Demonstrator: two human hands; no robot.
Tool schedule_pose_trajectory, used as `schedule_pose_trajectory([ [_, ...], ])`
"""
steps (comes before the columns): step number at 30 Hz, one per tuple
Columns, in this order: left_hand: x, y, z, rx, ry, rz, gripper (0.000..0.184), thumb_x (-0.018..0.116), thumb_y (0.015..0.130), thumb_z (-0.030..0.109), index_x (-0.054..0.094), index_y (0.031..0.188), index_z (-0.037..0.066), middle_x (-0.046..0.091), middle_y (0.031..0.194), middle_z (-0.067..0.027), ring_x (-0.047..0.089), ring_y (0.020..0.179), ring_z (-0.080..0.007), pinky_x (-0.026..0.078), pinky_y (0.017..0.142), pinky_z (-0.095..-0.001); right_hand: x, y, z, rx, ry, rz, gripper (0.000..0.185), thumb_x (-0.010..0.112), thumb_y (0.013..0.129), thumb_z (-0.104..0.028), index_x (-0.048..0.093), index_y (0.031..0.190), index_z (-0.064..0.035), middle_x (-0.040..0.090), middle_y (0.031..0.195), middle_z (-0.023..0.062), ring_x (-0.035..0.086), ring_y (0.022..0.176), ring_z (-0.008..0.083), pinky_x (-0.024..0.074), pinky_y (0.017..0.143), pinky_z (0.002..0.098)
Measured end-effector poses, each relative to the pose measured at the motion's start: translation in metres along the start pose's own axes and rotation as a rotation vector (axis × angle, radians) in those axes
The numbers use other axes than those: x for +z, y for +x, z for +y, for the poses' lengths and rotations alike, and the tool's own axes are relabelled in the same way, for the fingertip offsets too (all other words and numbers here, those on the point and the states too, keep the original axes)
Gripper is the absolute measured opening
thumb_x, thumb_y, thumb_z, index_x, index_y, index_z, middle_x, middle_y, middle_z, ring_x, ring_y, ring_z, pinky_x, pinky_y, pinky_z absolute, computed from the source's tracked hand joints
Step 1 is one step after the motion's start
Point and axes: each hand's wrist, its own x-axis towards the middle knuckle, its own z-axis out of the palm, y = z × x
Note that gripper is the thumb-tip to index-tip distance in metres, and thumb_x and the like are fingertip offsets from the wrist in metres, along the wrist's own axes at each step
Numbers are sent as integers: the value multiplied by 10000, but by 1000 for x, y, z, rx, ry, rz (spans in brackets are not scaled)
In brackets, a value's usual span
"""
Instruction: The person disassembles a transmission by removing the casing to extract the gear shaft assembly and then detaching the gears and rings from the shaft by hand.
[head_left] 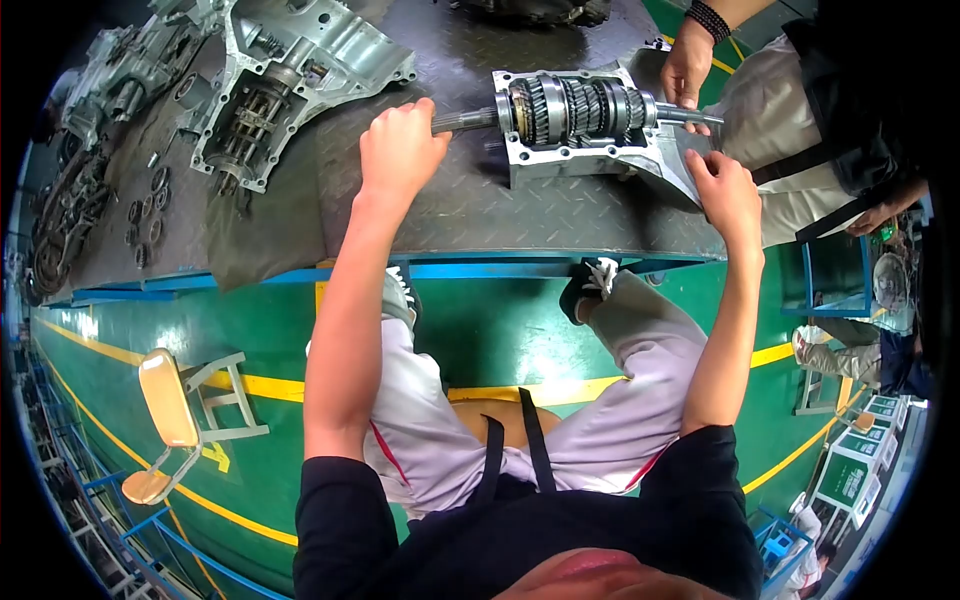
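A gear shaft (578, 108) with several toothed gears lies in an open metal gearbox housing (565, 165) on the bench. My left hand (398, 150) is closed around the splined end that sticks out to the left of the housing. On the right, my right hand (728, 195) grips the flared edge of the same housing, thumb on the near rim. Another person's hand (687, 68), with a beaded bracelet at the wrist, reaches down beside the thin right end of the shaft. Whether it touches the shaft I cannot tell.
A second open housing (335, 60) with a shaft assembly lies at the left of the bench (430, 215). Several ring-shaped parts (150, 205) and a dark cloth (262, 235) are nearby. A co-worker (790, 130) stands close on the right. A chair (168, 398) stands on the green floor.
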Motion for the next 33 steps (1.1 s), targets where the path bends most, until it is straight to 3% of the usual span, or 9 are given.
schedule_pose_trajectory([
  [14,-3,-5,3,-8,-28,-7,289,762,797,228,683,979,17,712,969,-148,679,962,-342,575,791,-477,1,1,1,-5,-14,-17,539,518,939,-539,734,1017,-52,726,866,181,689,934,395,516,828,458],
  [17,0,-5,1,2,-31,11,292,765,794,229,684,979,18,713,973,-143,680,959,-332,580,784,-473,1,3,2,5,2,-49,541,514,943,-539,729,1034,-51,727,873,183,687,939,398,515,834,460],
  [19,1,-4,0,22,-55,42,293,746,815,245,663,972,12,710,950,-184,686,908,-386,558,754,-505,4,3,4,-9,-7,-27,542,514,944,-539,725,1043,-50,727,877,184,687,937,397,514,834,463],
  [22,1,-3,1,-1,-23,11,289,775,791,240,694,959,20,716,952,-138,689,944,-332,585,774,-471,1,1,0,-6,-6,-19,541,513,945,-536,718,1063,-49,725,880,192,688,925,398,513,831,468],
  [33,6,0,-2,3,-18,41,290,769,793,259,694,944,24,720,906,-159,701,892,-355,577,735,-484,1,-1,-2,3,70,-41,520,516,940,-526,709,1083,-65,718,893,220,683,915,417,513,828,467],
])
